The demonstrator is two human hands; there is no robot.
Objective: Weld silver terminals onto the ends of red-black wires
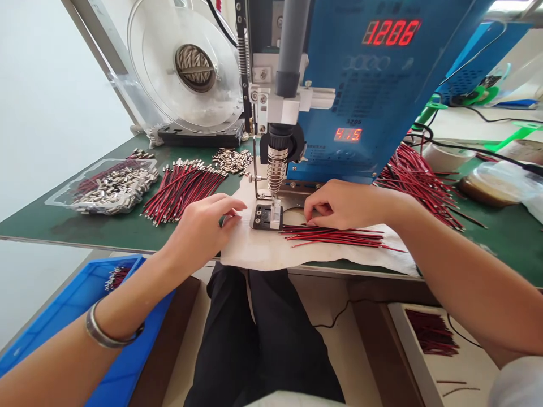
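My left hand (203, 223) rests on the white cloth (263, 251), its fingertips pinched close to the left side of the small black fixture (265, 216); whether it holds a part is hidden. My right hand (343, 204) has its fingers curled on the ends of a small bundle of red and black wires (339, 236) lying on the cloth just right of the fixture. A soldering iron tip (276, 169) hangs straight above the fixture, mounted on the blue machine (382, 85).
A pile of finished wires (180, 189) and a clear tray of metal terminals (112, 186) lie at the left. A large wire heap (418, 181) sits at the right. A solder reel (190, 62) stands behind. A blue bin (85, 316) is below left.
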